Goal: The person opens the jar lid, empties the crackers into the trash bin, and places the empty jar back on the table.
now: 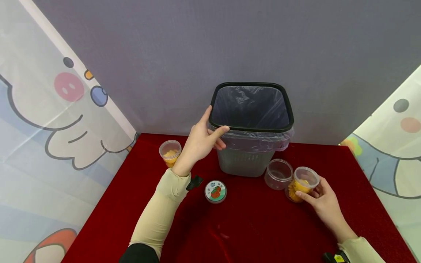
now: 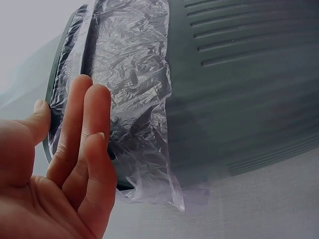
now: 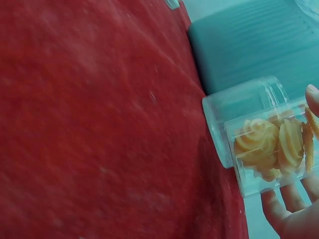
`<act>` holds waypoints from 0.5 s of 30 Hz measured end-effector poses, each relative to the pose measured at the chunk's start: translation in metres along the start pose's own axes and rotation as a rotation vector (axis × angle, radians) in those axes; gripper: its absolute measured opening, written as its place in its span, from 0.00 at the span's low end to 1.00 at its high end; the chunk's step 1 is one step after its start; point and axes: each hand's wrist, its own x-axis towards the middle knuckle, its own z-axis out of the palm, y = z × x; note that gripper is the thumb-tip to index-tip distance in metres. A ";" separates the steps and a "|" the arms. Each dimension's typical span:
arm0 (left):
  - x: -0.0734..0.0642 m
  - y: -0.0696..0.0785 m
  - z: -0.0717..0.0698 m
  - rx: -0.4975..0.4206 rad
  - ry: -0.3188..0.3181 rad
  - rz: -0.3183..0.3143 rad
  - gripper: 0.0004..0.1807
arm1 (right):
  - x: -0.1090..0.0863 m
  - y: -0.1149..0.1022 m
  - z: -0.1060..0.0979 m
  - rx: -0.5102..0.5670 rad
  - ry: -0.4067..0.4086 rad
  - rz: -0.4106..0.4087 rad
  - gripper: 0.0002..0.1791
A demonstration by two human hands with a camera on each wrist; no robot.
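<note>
My left hand [image 1: 201, 140] is at the near left corner of a grey trash bin [image 1: 243, 160], its thumb and index finger touching the black rim. In the left wrist view its fingers [image 2: 97, 114] stretch along the folded-over clear bag [image 2: 132, 74]. My right hand [image 1: 323, 202] holds a clear plastic jar of piped yellow cookies [image 1: 302, 183], thumb on the near side and fingers behind. Left of that jar stands an empty clear jar [image 1: 278, 174], which it partly overlaps in the right wrist view.
Another jar with yellow pieces [image 1: 170, 151] stands at the back left, partly behind my left forearm. A round lid with an orange-fruit picture [image 1: 215, 191] lies on the red cloth [image 1: 250, 223] in front of the bin. A grey wall [image 1: 164, 65] rises behind the table.
</note>
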 end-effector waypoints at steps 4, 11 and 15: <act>0.000 0.000 0.000 0.003 0.002 0.003 0.54 | -0.007 -0.001 0.006 0.017 -0.031 -0.017 0.42; 0.000 0.000 0.000 0.002 -0.002 -0.004 0.53 | -0.018 -0.007 0.021 -0.004 -0.073 -0.053 0.43; 0.000 0.000 0.000 0.006 -0.001 -0.001 0.54 | -0.021 -0.011 0.032 0.031 -0.109 -0.068 0.44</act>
